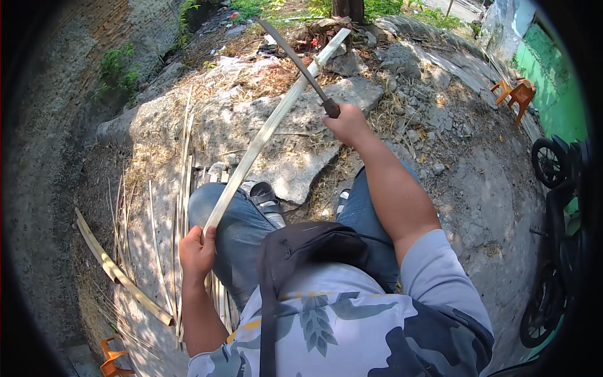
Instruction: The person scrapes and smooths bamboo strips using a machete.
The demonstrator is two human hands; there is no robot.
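Note:
My left hand [197,251] is closed around the lower end of a long pale bamboo strip [264,135], beside my left knee. From there the strip slants up and to the right, away from me. In my right hand [349,125] is the dark handle of a machete [294,58], its long blade pointing up and to the left. The blade crosses the strip near the strip's far end; whether the two touch I cannot tell. A split bamboo piece [119,276] lies on the ground to my left.
Thin bamboo strips [186,157] lie along the ground by my left leg. Broken concrete [301,169], rubble and dry grass spread ahead. At right are orange plastic stools [520,97] and a parked motorcycle [559,207]. A rough wall [44,157] runs along the left.

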